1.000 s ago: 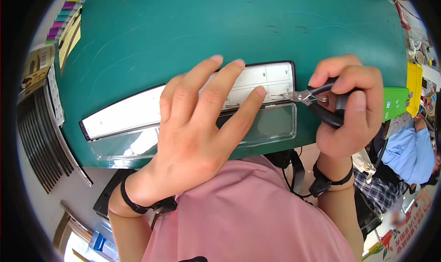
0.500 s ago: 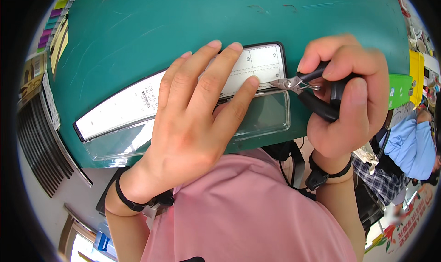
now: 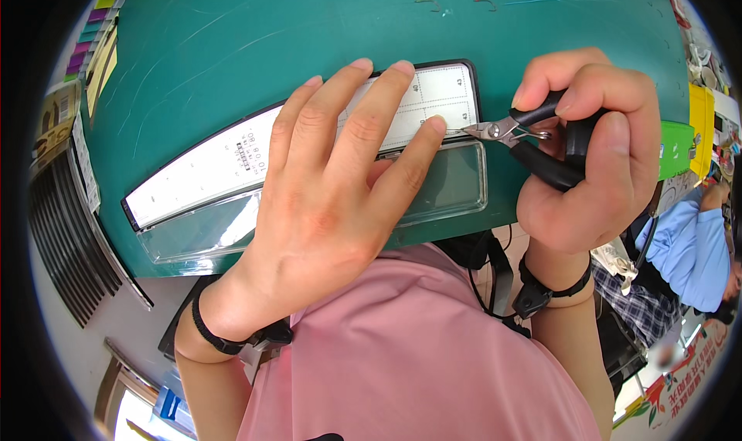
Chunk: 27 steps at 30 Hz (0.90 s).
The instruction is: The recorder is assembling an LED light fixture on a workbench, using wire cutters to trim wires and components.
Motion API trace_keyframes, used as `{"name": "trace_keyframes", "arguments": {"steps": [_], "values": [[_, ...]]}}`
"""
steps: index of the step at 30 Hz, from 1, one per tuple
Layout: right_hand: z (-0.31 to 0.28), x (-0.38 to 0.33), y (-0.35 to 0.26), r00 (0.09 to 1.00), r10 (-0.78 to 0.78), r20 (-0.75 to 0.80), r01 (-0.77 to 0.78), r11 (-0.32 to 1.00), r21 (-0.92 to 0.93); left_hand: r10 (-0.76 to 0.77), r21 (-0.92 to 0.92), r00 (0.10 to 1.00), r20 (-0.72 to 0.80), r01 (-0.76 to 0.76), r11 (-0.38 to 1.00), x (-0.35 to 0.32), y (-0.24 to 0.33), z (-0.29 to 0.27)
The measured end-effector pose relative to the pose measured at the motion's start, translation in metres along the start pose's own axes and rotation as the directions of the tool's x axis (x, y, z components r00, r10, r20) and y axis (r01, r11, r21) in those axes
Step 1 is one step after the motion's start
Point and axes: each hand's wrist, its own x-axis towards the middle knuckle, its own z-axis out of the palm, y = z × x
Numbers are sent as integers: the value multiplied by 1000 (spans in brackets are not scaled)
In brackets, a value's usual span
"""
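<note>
A long, flat dark-rimmed case with a white printed card (image 3: 202,161) inside lies slantwise on the green table. Its clear lid (image 3: 454,180) is swung down along the near side. My left hand (image 3: 321,190) rests across the case, palm down, with fingers spread and the thumb on the card. In my right hand (image 3: 614,174) is a small pair of cutting pliers (image 3: 495,130) with black handles. The jaws reach the right end of the case, just beside my left thumb. Whether they grip anything thin there is too small to make out.
Small hook-shaped pieces (image 3: 485,5) lie on the green table (image 3: 294,23) beyond the case, near a thin blue line. A green box (image 3: 675,151) and a yellow one (image 3: 702,132) stand at right. Another person in a blue sleeve (image 3: 680,240) is farther right.
The pliers and my right hand have moved slightly right and away from me. My left thumb has slid a little to the right, and the case has shifted slightly.
</note>
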Motion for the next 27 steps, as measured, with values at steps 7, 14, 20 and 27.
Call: {"name": "trace_keyframes", "arguments": {"steps": [7, 14, 20, 27], "values": [[2, 0, 2, 999, -27, -19, 27, 999, 30, -8, 6, 1000, 15, 8, 1000, 1, 2, -2], [1, -1, -4, 999, -30, 31, 30, 1000, 1, 2, 12, 1000, -3, -2, 1000, 0, 0, 1], [0, -1, 7, 981, -163, 108, 161, 987, 26, -4, -30, 1000, 1, 4, 1000, -2, -2, -1], [-6, 2, 13, 952, -262, 160, 253, 965, 72, -9, -34, 1000, -17, 8, 999, -1, -4, 0]]}}
